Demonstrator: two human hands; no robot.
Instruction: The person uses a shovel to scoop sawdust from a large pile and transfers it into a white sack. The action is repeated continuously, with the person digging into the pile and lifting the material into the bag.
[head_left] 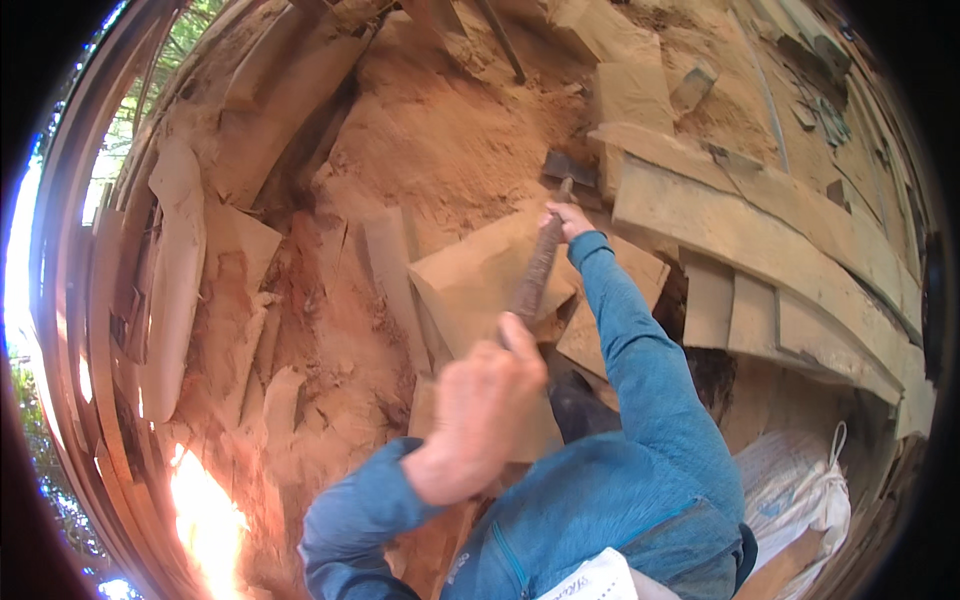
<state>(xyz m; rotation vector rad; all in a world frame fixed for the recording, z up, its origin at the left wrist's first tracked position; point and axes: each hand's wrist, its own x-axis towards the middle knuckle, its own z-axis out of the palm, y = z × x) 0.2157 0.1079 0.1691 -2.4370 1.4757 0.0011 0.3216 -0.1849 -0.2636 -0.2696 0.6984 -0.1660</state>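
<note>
A long-handled tool with a flat dark blade (533, 275) slants away from me, its rough brown wooden handle rising toward the far side. My right hand (570, 221) is closed around the handle near the blade. Lower down, my left hand (480, 408) is closed at the handle's near end, slightly blurred. The dark metal blade (570, 168) rests by reddish sawdust (440, 130), beside the end of a long plank. I cannot tell whether it is a hoe or a shovel. Beneath the handle lie pale flat boards (485, 275).
Long, rough-edged planks (740, 225) are stacked on the right. Slabs and bark-edged offcuts (178, 270) line the left. A white sack (800, 490) stands at the lower right. Bright sunlight falls on the lower left. A thin stick (500, 40) juts out at the top.
</note>
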